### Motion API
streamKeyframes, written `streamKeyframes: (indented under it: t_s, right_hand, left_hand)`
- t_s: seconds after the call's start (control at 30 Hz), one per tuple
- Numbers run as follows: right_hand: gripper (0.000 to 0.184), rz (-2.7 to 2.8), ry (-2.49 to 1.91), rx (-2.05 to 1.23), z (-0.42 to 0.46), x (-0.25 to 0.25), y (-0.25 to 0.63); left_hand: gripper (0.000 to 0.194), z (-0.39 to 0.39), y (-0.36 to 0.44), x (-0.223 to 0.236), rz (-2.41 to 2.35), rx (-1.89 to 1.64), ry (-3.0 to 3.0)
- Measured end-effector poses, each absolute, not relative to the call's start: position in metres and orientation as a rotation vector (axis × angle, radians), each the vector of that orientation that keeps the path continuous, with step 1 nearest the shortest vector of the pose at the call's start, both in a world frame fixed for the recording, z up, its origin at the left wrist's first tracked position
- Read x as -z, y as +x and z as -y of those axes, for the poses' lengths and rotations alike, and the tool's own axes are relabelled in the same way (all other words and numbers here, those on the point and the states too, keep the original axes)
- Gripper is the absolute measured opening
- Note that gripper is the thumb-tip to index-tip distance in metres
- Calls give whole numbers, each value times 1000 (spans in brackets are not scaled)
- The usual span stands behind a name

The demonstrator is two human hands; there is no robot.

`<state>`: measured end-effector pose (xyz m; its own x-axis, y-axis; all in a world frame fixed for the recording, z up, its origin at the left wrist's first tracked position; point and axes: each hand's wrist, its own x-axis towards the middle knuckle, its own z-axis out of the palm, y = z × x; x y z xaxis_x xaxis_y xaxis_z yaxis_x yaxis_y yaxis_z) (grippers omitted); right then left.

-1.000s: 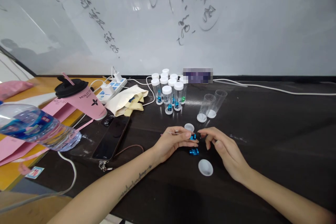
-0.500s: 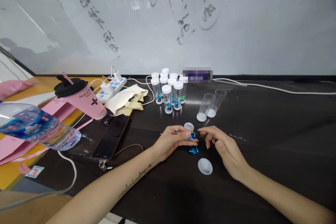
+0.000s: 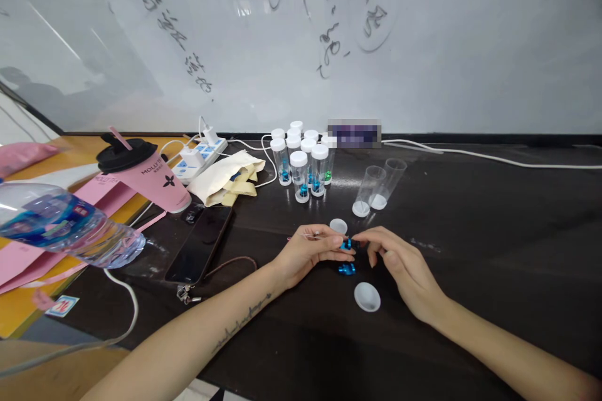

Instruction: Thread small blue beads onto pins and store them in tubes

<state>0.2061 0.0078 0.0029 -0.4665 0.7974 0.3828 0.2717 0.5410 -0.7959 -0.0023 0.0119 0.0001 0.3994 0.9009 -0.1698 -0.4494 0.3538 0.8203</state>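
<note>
My left hand (image 3: 316,244) is closed, pinching a small shiny blue piece (image 3: 347,244) between thumb and fingers. A thin pale strip lies across that hand's fingers; I cannot make out what it is. My right hand (image 3: 399,263) is just to the right, fingers bent and apart, its index fingertip close to the held piece. Whether it touches is too small to tell. A second blue piece (image 3: 347,269) lies on the dark table under my left fingers. Nearby are two white round caps: one cap (image 3: 367,297) in front, another cap (image 3: 338,226) behind my left hand.
Two clear tubes (image 3: 369,188) without lids stand behind my right hand. Several white-capped tubes (image 3: 299,178) holding small blue or green pieces are grouped further back. To the left are a phone (image 3: 200,244), a pouch (image 3: 226,178), a pink cup (image 3: 160,178), a bottle (image 3: 70,225) and a power strip (image 3: 207,153).
My right index fingertip has shifted very slightly toward the blue piece in my left hand. Otherwise the hands and objects stay where they were.
</note>
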Motion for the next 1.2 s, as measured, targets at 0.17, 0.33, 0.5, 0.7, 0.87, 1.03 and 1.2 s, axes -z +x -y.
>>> streamKeyframes:
  t_s: [0.17,0.33,0.5,0.7,0.87,1.03,1.2]
  right_hand:
    - [48,1979,-859,-870,-8,-2,206]
    - [49,1973,-855,-906,-7,-2,206]
    - [50,1932,-891,-897,-8,-3,205]
    - [50,1941,-869,-903,-8,-2,205]
    - [45,1966,-908,-894,-8,-2,205]
    - [32,2088,-1013,-887,-9,-5,201]
    - [9,2114,-1031,-827,-7,-7,200]
  left_hand:
    - [28,-12,-3,-1,-685,-978,762]
    - [24,-12,-2,-1,-663,-987,773]
    - [23,-12,-3,0,-658,-990,766]
    - [24,-13,-3,0,-663,-992,767]
    - [27,-13,-2,1,-673,-977,770]
    - [25,-12,-1,1,-667,-953,813]
    - [24,-12,-1,1,-675,-969,799]
